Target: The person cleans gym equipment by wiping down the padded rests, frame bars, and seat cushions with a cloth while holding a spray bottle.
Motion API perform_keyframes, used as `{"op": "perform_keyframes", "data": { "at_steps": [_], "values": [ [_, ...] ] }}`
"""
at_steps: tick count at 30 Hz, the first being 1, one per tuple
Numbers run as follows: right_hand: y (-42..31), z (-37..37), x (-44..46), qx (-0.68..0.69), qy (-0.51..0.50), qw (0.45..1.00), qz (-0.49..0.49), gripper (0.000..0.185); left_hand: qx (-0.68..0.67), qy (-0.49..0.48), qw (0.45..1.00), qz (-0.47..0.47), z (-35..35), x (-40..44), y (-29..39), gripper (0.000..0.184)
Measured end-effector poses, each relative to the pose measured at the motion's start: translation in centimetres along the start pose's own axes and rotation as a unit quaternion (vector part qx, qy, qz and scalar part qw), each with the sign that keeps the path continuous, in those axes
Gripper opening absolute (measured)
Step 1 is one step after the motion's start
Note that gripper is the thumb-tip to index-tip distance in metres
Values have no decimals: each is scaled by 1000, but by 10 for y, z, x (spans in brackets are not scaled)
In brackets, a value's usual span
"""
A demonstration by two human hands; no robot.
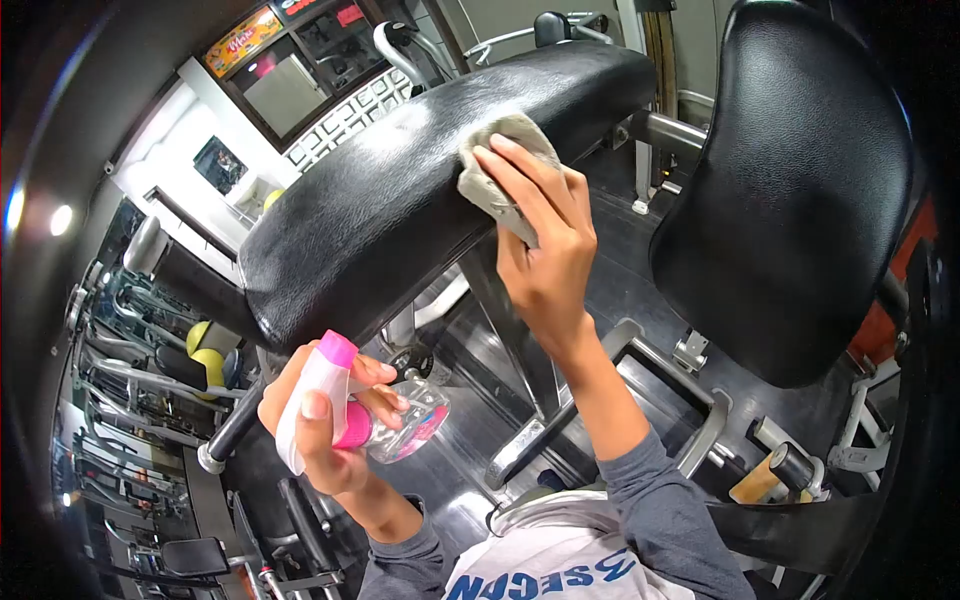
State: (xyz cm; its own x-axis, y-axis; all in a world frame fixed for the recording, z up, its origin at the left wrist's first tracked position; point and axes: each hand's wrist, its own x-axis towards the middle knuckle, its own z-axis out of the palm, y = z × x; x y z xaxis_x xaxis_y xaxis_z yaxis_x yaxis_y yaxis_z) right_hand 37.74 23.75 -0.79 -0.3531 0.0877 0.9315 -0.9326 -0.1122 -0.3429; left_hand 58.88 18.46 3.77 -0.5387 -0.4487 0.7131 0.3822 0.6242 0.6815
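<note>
A long black padded cushion of a gym machine stretches across the upper middle, its surface shiny under the lights. My right hand presses a folded grey cloth against the cushion's near side, fingers closed over it. Below the cushion's left end, my left hand grips a spray bottle by its neck. The bottle is clear, with a pink collar and a white and pink trigger head, and it tilts sideways. Part of the trigger is hidden behind my fingers.
A black padded seat back stands at the right, joined by a metal frame. Grey machine bars run below my arms. Yellow balls and more gym machines line the left side. Dark flooring lies underneath.
</note>
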Motion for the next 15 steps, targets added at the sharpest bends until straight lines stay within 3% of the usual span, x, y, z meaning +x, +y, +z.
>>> {"op": "perform_keyframes", "data": {
  "at_steps": [3,4,7,9,11,13,15],
  "values": [
    [-19,-3,-4,30,-79,994,-66,43,44,26,998,-22,25,6,1,58],
    [-21,4,-13,89,-65,990,-93,46,44,22,999,-25,28,9,-2,58],
    [1,-2,-26,92,-102,984,-111,48,69,51,995,-41,40,17,-7,58],
    [30,-8,-16,23,-53,992,-114,50,61,51,996,-42,47,21,-9,57],
    [48,-11,0,-24,0,999,-46,50,99,47,993,-49,56,23,-7,58],
    [40,-15,0,-36,-43,998,-41,48,97,52,993,-44,66,24,-11,56],
    [33,-8,-15,55,-64,994,-76,53,62,40,996,-49,73,25,-16,49]
  ]
}}
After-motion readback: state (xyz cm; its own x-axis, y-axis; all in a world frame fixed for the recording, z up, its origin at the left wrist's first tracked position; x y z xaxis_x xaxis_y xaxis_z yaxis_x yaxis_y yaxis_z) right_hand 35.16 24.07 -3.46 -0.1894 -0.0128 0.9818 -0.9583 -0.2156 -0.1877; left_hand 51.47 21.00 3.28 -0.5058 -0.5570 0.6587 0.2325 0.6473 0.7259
